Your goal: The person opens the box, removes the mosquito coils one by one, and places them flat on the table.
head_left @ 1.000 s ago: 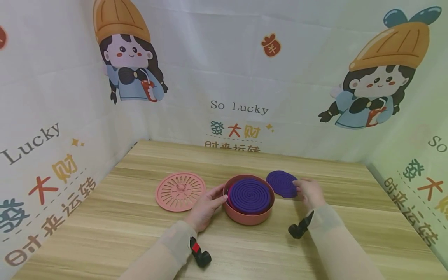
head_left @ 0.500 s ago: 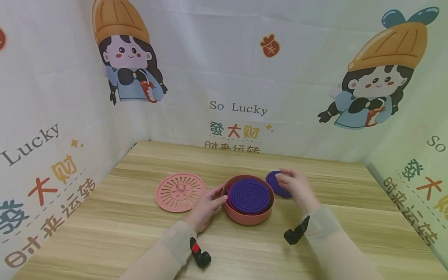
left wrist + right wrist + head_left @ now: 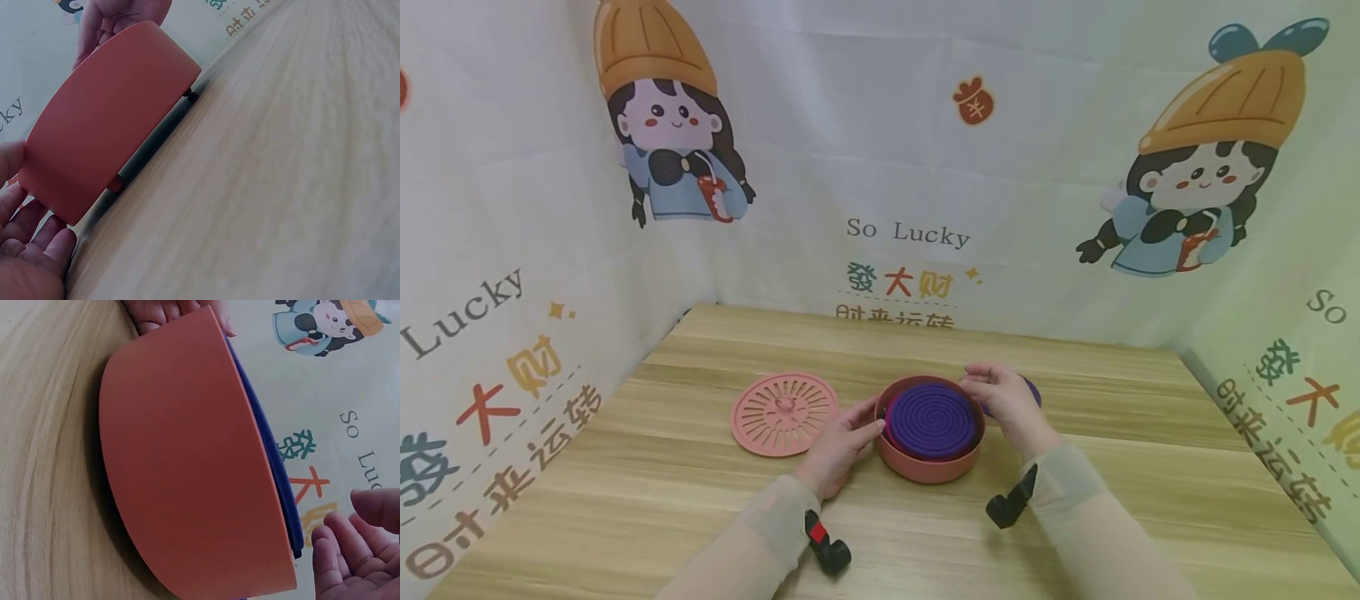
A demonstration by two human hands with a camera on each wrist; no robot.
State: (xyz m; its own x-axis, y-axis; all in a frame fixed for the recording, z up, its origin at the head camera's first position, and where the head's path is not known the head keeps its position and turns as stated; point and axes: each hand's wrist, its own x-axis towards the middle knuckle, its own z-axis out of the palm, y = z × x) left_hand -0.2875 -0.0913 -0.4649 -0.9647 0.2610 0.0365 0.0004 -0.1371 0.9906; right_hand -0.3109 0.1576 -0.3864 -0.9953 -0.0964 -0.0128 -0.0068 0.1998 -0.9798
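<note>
A round red mosquito coil holder [image 3: 927,470] on small feet stands on the table. Inside lies a purple spiral mosquito coil [image 3: 931,421], with a strip of magenta showing at its left edge. My left hand [image 3: 838,450] holds the holder's left side, thumb at the rim and fingers against the wall. By the right rim hovers my right hand [image 3: 1013,414], fingers loosely bent; the right wrist view shows this hand [image 3: 359,556] apart from the coil, nothing in its grasp. Behind it a second purple coil [image 3: 1033,389] lies on the table, mostly hidden.
Left of the holder, a pink slotted lid [image 3: 785,414] with a small knob lies flat on the wooden table [image 3: 662,467]. A printed white cloth [image 3: 850,150] hangs around the back and sides. Each wrist carries a black camera mount [image 3: 1013,500].
My right hand has left the loose purple coil and moved left to the holder's right rim. The coil stays on the table. My left hand keeps its place on the holder.
</note>
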